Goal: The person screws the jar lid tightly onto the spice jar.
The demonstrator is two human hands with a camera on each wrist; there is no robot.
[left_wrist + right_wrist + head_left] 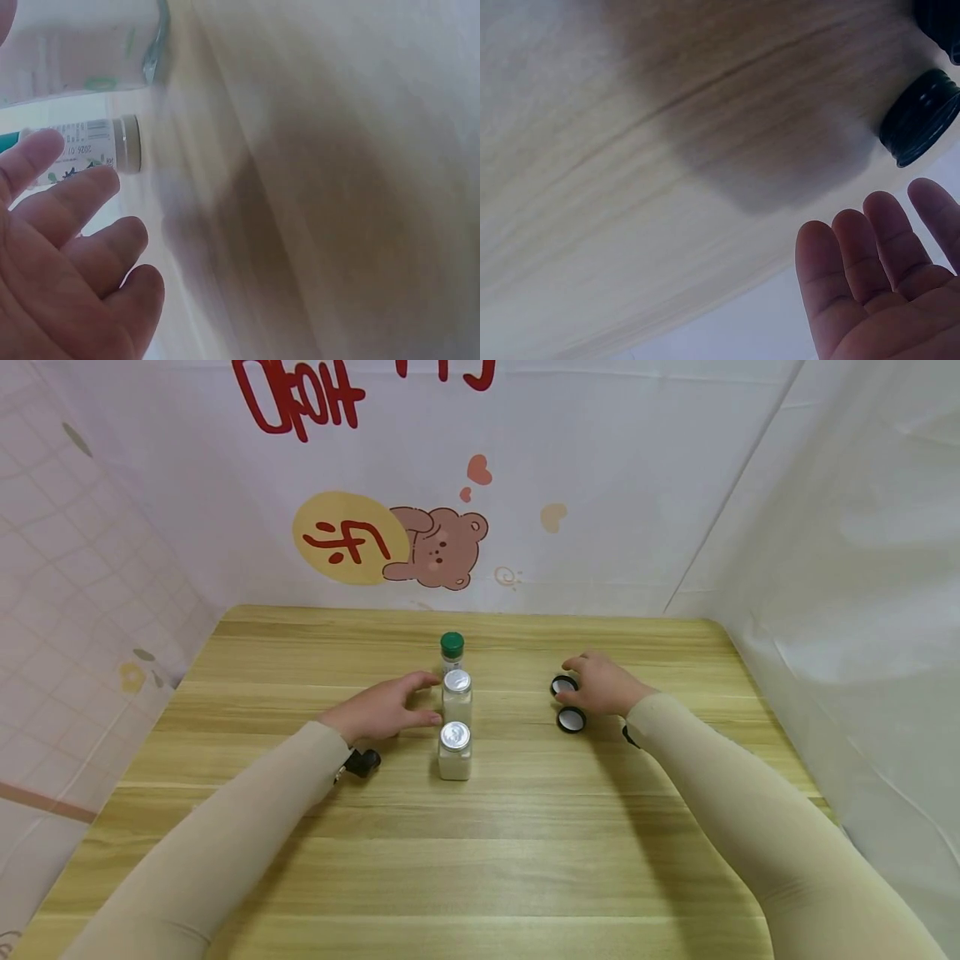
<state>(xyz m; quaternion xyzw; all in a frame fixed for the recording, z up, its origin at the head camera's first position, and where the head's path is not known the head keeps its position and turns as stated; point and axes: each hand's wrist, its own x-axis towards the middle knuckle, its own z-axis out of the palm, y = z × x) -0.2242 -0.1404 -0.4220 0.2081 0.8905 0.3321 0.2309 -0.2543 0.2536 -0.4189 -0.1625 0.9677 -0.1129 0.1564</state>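
My left hand [382, 706] hovers beside the middle glass jar [457, 702], thumb and fingers spread with a gap between them. That jar and the front jar [454, 764] have silver seals on top and pale contents. Behind them stands a small bottle with a green cap [452, 645]; its printed label shows in the left wrist view, partly behind my fingers. My right hand [606, 685] is over two black round lids, holding nothing. The near lid [572, 719] lies white inside up; my thumb partly covers the far lid [563, 685]. In the right wrist view my fingers extend below a lid [921, 118].
The jars and bottle form a line running away from me on the wooden table [480, 868]. A white printed curtain [600, 443] hangs behind the table, with more white sheeting at both sides. Dark wrist devices [363, 763] sit under my sleeves.
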